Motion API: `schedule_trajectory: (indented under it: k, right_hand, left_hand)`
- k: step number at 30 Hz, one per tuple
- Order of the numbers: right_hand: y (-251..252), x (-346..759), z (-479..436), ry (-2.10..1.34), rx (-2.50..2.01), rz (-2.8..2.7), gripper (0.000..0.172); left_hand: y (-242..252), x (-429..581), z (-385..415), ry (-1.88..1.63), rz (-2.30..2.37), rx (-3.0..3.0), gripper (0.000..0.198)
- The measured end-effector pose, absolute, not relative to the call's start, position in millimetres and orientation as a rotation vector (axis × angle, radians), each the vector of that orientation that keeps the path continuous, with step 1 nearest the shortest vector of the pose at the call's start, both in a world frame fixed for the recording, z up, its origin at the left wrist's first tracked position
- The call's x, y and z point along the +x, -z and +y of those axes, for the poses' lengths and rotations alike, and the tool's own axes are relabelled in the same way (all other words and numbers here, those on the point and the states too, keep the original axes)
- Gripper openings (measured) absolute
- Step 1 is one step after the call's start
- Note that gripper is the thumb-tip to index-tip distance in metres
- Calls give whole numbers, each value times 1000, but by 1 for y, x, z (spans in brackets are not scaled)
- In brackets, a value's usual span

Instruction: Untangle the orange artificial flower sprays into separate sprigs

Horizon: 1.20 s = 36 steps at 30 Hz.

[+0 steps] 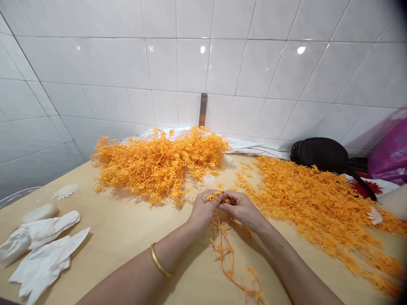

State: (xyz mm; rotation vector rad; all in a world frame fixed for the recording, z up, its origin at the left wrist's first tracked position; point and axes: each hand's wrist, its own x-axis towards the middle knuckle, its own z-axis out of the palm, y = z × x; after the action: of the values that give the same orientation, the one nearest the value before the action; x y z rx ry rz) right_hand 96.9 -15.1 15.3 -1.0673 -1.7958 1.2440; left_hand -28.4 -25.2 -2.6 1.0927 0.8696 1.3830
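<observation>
Near the middle of the table, my left hand and my right hand meet with fingertips pinched together. Between them is an orange artificial flower stem, its thin branching stalk trailing down the tabletop toward me. Small orange florets poke out above my left fingers; the exact spot where the fingertips join is partly hidden. Beyond my left hand sits a bushy heap of assembled orange flower sprays. To the right of my right hand spreads a wide, flat pile of loose orange florets.
White crumpled tissues and a whitish rounded object lie at left. White paper-like flowers are scattered about. A black pouch and purple bag stand at back right. Another person's arm reaches in at right. A tiled wall bounds the table.
</observation>
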Motion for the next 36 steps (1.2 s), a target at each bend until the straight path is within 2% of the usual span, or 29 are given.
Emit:
schedule_trajectory:
  k: [5,13,17,22,28,31,36]
  right_hand:
    - [-16,99,-13,-1396,-1051,-1555,26]
    - [-5,85,-14,-1464,-961,-1332,33]
    - [-7,76,-11,-1498,-877,-953,29]
    - [-19,110,7,-1313,-956,-537,27]
    - [-20,124,7,-1082,-1156,-825,5]
    - [-20,120,4,-1063,-1229,-928,13]
    - [-23,111,-7,-1514,-1110,-999,29]
  left_hand:
    - [3,-32,-23,-1358,986,1026,26]
    - [0,-28,-26,-1274,887,1034,29]
    - [-6,-28,-25,-1209,768,702,25]
    - [-10,-40,-21,-1205,638,501,22]
    - [-4,-44,-18,-1087,760,676,18]
    - [-4,-45,-20,-1059,786,772,22]
    - [-7,-42,-27,-1012,855,918,19]
